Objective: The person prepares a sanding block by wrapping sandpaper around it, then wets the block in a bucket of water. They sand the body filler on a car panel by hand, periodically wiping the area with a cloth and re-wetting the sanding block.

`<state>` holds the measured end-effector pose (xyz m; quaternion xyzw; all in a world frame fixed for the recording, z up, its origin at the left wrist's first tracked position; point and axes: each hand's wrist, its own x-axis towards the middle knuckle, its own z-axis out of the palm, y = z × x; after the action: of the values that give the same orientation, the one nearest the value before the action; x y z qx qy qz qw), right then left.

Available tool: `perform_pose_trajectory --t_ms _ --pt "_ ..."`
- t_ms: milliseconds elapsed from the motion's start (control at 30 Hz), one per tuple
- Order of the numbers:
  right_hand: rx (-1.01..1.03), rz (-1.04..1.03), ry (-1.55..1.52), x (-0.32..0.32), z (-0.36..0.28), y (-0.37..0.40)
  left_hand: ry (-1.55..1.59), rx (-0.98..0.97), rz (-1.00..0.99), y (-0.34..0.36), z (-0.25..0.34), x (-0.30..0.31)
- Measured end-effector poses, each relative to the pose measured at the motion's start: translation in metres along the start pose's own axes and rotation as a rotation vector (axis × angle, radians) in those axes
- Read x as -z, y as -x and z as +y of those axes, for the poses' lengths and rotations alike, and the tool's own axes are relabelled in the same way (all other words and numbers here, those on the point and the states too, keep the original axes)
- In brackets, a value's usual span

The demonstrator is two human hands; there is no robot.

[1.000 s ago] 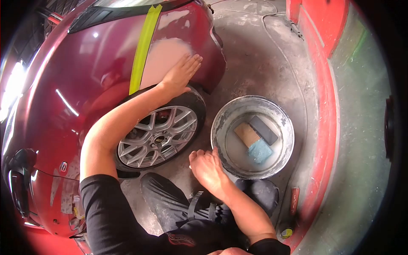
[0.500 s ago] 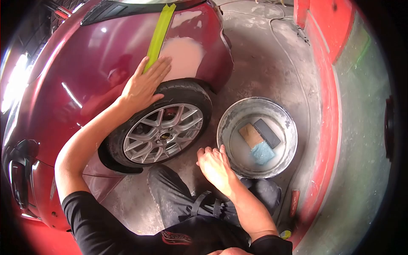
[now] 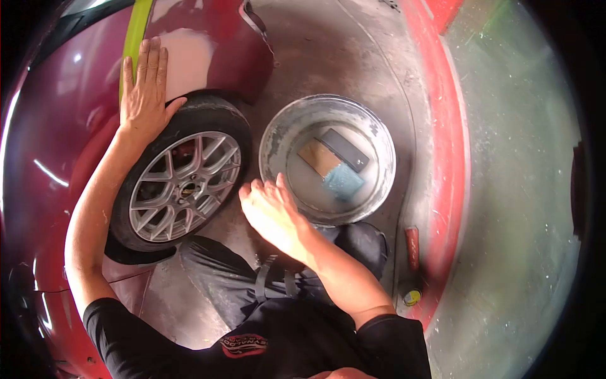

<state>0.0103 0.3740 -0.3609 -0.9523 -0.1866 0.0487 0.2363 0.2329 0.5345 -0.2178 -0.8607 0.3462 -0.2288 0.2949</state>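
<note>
My left hand [image 3: 144,95] lies flat with spread fingers on the dark red car panel [image 3: 95,82], over the wheel arch. Its fingertips touch the edge of a yellow-green tape strip [image 3: 135,38], beside a pale pinkish patch [image 3: 189,62]. My right hand [image 3: 268,205] hovers by the rim of a metal basin [image 3: 266,148], fingers curled; what they hold, if anything, is hidden. Cloudy liquid fills the basin's bottom, with a dark block [image 3: 345,150], a brown block [image 3: 318,156] and a blue pad [image 3: 343,182] in it.
Below the panel stands the car wheel [image 3: 187,188] with silver spokes. To the right of the basin, a red-handled tool [image 3: 412,247] lies near a small yellow-topped item [image 3: 412,297]. A red stripe [image 3: 451,158] and a thin cable [image 3: 411,120] run along the floor.
The view has shifted right, so car and basin appear further left and higher. My left hand has turned, its fingers more spread and pointing up the panel. My right hand remains near the basin.
</note>
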Motion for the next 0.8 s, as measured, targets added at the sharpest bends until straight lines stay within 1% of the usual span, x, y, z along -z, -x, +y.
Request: perform_pose_trajectory --t_ms 33,67,133,167,200,233,267,300,333,367,400,433,467,500,533,567,600,667,700,733,767,800 --pt "-0.024 -0.01 -0.049 0.005 0.004 0.0 -0.009 0.0 -0.057 0.006 0.01 0.004" --pt "-0.049 0.188 0.07 -0.006 0.009 0.003 -0.021 0.002 -0.115 0.016 0.018 0.008" --pt "-0.134 0.158 -0.004 0.02 0.026 0.002 0.148 -0.08 -0.209 0.054 0.041 0.003" --pt "-0.169 0.164 -0.048 0.032 0.036 0.005 0.307 -0.14 -0.173 0.082 0.055 0.0" --pt "-0.218 0.215 -0.1 0.04 0.049 0.008 0.474 -0.143 -0.194 0.116 0.068 0.001" --pt "-0.266 0.266 -0.152 0.047 0.063 0.01 0.517 -0.14 -0.218 0.152 0.08 0.003" --pt "-0.305 0.289 -0.168 0.056 0.078 0.007 0.627 -0.005 -0.363 0.194 0.094 -0.003" --pt "-0.392 0.241 -0.249 0.055 0.096 0.0 0.714 0.122 -0.357 0.241 0.108 -0.018" --pt "-0.452 0.134 -0.301 0.053 0.114 -0.011 0.832 0.298 -0.335 0.296 0.126 -0.038" --pt "-0.511 0.031 -0.351 0.047 0.126 -0.02 0.874 0.485 -0.382 0.33 0.144 -0.028" --pt "-0.519 0.019 -0.303 0.031 0.131 -0.026 0.929 0.686 -0.341 0.378 0.171 -0.04" --pt "-0.526 0.007 -0.252 0.008 0.136 -0.034 1.016 0.917 -0.321 0.402 0.19 -0.042" --pt "-0.53 -0.007 -0.201 -0.017 0.142 -0.042 1.016 0.98 -0.311 0.406 0.2 -0.033" --pt "-0.465 -0.047 -0.149 -0.047 0.147 -0.05 1.014 1.046 -0.305 0.41 0.206 -0.022" --pt "-0.399 -0.118 -0.07 -0.082 0.149 -0.058 1.004 1.054 -0.309 0.415 0.205 -0.016" --pt "-0.205 -0.229 0.051 -0.114 0.155 -0.061 0.996 1.062 -0.299 0.415 0.203 -0.014" --pt "-0.135 -0.04 -0.012 -0.18 0.18 -0.056 0.99 1.072 -0.264 0.409 0.2 -0.015" --pt "-0.172 -0.012 -0.176 -0.206 0.201 -0.052 1.002 1.115 -0.245 0.42 0.2 -0.013" --pt "-0.201 0.024 -0.283 -0.229 0.22 -0.055 1.008 1.143 -0.225 0.43 0.202 -0.014" --pt "-0.121 -0.11 -0.05 -0.268 0.256 -0.065 0.987 1.144 -0.187 0.434 0.201 -0.009" --pt "-0.201 -0.131 -0.012 -0.22 0.234 -0.058 1.004 1.171 -0.153 0.439 0.202 -0.007" --pt "-0.291 -0.199 0.042 -0.187 0.217 -0.06 1.001 1.192 -0.133 0.452 0.207 -0.012"
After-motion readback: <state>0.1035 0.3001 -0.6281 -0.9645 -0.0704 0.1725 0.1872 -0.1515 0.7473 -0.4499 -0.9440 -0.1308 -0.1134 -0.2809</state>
